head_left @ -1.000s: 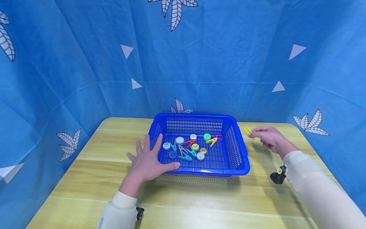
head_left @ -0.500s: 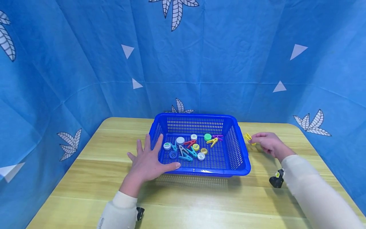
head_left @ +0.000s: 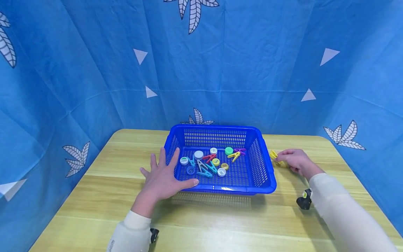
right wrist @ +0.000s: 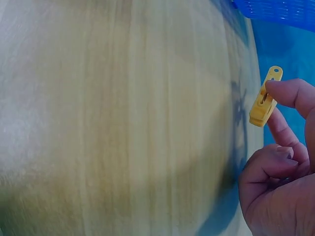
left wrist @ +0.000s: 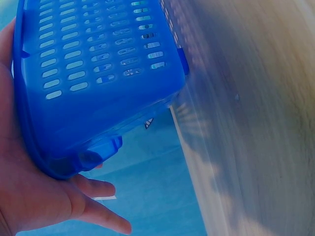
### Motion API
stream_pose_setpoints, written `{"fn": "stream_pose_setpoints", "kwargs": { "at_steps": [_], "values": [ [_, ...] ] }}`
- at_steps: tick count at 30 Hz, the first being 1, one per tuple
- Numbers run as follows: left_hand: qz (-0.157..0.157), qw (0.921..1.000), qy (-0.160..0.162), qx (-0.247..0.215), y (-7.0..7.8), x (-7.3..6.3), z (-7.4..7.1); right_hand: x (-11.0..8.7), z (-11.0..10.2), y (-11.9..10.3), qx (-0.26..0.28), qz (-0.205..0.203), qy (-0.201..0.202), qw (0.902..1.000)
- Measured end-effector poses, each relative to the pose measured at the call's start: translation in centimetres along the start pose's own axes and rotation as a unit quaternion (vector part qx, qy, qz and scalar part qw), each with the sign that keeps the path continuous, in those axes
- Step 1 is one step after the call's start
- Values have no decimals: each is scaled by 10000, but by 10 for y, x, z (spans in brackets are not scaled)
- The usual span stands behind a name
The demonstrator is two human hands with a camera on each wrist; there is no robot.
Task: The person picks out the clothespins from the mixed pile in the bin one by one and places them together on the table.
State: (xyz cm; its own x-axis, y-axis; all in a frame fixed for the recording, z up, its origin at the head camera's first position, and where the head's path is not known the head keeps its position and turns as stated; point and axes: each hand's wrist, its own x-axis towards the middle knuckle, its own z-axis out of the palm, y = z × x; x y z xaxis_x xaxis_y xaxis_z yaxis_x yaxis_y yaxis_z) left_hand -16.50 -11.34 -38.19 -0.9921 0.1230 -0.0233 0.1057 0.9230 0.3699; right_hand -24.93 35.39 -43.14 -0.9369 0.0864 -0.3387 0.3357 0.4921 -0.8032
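Note:
My right hand (head_left: 297, 161) pinches a yellow clothespin (right wrist: 266, 98) between thumb and finger, just outside the right wall of a blue plastic basket (head_left: 226, 189). The other fingers of that hand are curled in, as the right wrist view shows. With fingers spread, my left hand (head_left: 161, 182) rests at the basket's front left corner, its thumb along the front rim. Inside the basket lie several clothespins, among them a red clothespin (head_left: 209, 158) and a yellow one, mixed with several bottle caps such as a green cap (head_left: 228, 151) and a white cap (head_left: 221, 172).
The basket stands toward the back of a light wooden table (head_left: 220, 224). A blue cloth (head_left: 258, 63) with leaf and triangle prints hangs behind the table and along both sides. Each wrist carries a small black device (head_left: 304, 199).
My right hand has come down and slightly nearer with the yellow clothespin, beside the basket's right wall. The left hand and the basket have stayed in place.

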Motion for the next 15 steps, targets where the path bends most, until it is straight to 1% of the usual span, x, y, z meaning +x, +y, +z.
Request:
{"fn": "stream_pose_setpoints", "kwargs": {
  "at_steps": [7,15],
  "values": [
    [6,10000,-6,-27,0,0,1,6,3,6,-236,43,341,9991],
    [-38,10000,-21,-46,0,0,0,9,7,8,-344,144,531,9979]
  ]
}}
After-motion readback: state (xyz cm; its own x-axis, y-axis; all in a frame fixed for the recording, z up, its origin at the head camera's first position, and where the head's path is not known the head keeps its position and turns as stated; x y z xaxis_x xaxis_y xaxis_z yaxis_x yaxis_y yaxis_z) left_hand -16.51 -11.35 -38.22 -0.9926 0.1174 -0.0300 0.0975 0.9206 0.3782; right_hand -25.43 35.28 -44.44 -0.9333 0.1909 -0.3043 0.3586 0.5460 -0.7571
